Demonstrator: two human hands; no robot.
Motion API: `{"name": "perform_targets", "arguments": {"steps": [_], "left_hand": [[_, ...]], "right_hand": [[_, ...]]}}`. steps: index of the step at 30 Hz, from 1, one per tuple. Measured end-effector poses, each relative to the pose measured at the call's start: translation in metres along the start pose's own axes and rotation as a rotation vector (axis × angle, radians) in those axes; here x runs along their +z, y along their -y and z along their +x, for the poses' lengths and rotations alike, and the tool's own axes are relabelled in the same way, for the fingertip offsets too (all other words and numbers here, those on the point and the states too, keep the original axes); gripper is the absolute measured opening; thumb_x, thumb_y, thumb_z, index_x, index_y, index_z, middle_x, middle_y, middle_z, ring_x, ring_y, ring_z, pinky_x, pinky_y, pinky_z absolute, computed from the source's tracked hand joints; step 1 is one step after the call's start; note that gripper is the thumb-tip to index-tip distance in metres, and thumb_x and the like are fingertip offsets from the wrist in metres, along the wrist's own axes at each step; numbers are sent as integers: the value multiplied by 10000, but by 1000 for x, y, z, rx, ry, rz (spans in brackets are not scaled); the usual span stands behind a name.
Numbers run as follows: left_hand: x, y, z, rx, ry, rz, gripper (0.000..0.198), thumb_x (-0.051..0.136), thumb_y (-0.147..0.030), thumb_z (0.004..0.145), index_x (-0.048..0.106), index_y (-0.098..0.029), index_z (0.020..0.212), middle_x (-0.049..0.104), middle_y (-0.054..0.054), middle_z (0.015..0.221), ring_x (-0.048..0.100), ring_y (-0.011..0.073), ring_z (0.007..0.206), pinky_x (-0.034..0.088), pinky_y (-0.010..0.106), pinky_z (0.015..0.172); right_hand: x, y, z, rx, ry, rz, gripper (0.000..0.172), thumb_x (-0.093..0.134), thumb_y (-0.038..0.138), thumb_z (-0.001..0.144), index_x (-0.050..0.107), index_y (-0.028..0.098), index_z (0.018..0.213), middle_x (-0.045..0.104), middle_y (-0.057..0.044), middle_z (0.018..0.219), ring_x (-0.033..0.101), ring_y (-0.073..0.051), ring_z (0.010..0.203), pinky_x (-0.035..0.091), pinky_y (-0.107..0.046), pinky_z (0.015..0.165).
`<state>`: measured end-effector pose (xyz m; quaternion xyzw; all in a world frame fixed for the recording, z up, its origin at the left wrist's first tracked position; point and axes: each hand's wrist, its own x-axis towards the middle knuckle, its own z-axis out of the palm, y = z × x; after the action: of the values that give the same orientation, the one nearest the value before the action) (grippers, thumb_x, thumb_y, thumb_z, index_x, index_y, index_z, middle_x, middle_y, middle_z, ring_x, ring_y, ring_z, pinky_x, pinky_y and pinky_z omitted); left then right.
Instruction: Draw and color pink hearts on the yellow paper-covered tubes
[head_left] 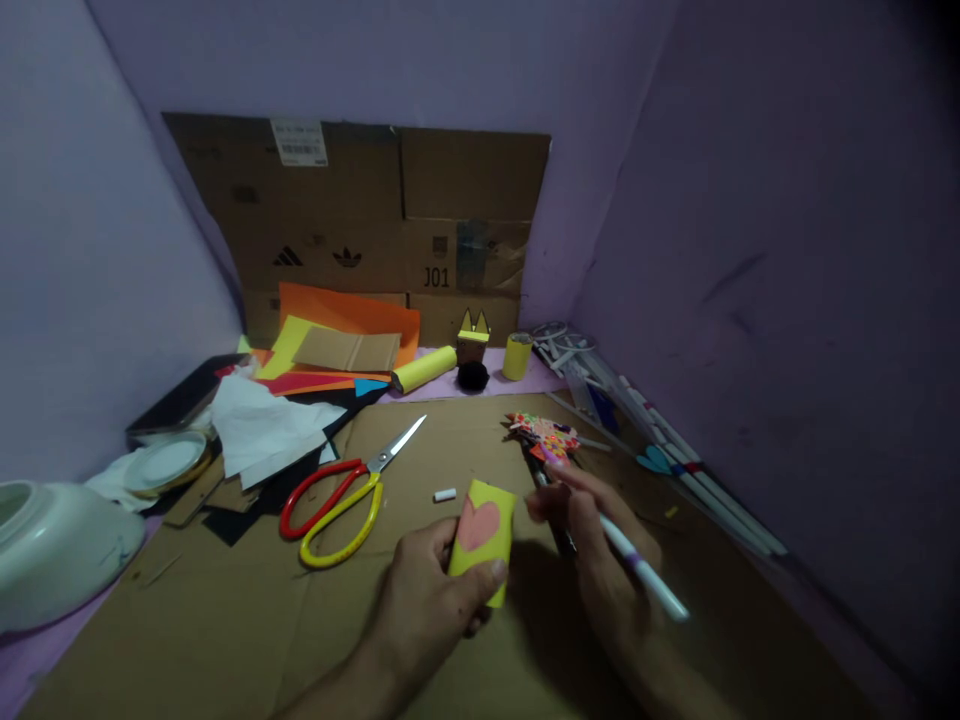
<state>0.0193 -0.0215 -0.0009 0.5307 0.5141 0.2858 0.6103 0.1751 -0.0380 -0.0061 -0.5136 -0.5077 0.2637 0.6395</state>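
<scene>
In the head view, the left hand holds a yellow roll with a pink heart on it, the fingers closed around it, just above the cardboard sheet. The right hand is just beside it, its fingers pinching a white pen. Scissors lie near, to the left.

Bare cardboard lies open; scissors block the left.
</scene>
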Motion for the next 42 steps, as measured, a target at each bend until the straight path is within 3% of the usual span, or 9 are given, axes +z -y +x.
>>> {"name": "perform_targets", "arguments": {"steps": [5, 13, 15, 18, 22, 25, 29, 35, 42], "left_hand": [[-1, 4, -2, 117, -81, 122, 231, 650, -294, 670, 656, -169, 865, 619, 1, 639, 563, 161, 564, 437, 228, 521], [1, -7, -12, 245, -42, 296, 359, 639, -245, 708, 653, -253, 1066, 686, 6, 904, 596, 214, 885, 437, 263, 790], [0, -8, -11, 199, 80, 144, 360, 650, -268, 707, 651, -207, 1062, 670, 19, 870, 594, 179, 803, 453, 234, 719], [-4, -6, -7, 6, 320, -142, 413, 673, -393, 678, 646, -109, 976, 583, 9, 638, 471, 83, 470, 360, 164, 407], [-8, -1, -5, -102, 428, -244, 371, 735, -383, 589, 625, -97, 797, 544, -13, 551, 388, 33, 358, 259, 122, 298], [-6, 0, -5, -91, 393, -230, 334, 738, -381, 582, 599, -102, 702, 554, -13, 488, 399, 30, 324, 274, 114, 289], [-6, -2, -2, -66, 234, -198, 332, 721, -405, 600, 575, -115, 672, 545, -25, 408, 359, 22, 275, 243, 111, 274], [-9, -1, 3, -80, 143, -191, 342, 719, -410, 591, 566, -119, 682, 549, -25, 403, 365, 28, 275, 256, 118, 274], [-7, 2, 3, -99, 109, -167, 304, 698, -387, 612, 575, -120, 687, 539, -27, 394, 364, 34, 271, 248, 124, 271]], "right_hand": [[9, 3, 6, 192, 138, 121, 295, 655, 422, 747, 583, 225, 954, 684, -92, 980, 642, -254, 946, 532, -365, 756], [7, 9, 10, 418, 161, 229, 340, 736, 376, 628, 573, 198, 867, 624, -4, 718, 604, -175, 656, 486, -276, 578], [5, 9, 12, 426, 170, 259, 310, 739, 340, 623, 570, 199, 842, 609, 19, 671, 584, -154, 617, 457, -255, 567], [3, 7, 13, 469, 205, 399, 309, 738, 317, 628, 555, 208, 852, 623, 23, 674, 590, -146, 614, 442, -242, 559], [3, 7, 12, 454, 253, 472, 292, 754, 282, 619, 561, 204, 825, 639, 22, 678, 597, -137, 614, 452, -241, 577], [2, 12, 13, 391, 287, 440, 267, 747, 319, 643, 582, 202, 817, 666, -1, 735, 634, -170, 720, 486, -292, 684], [-5, 14, 17, 223, 123, 402, 302, 640, 458, 755, 639, 215, 933, 690, -46, 880, 650, -197, 835, 492, -347, 793], [-14, 2, 12, 68, 99, 248, 446, 433, 510, 883, 734, 187, 822, 577, -3, 531, 532, -128, 499, 422, -250, 489], [-11, 9, 9, 94, 68, 36, 105, 639, 289, 718, 638, 188, 694, 608, 13, 521, 538, -123, 447, 392, -208, 402]]}}
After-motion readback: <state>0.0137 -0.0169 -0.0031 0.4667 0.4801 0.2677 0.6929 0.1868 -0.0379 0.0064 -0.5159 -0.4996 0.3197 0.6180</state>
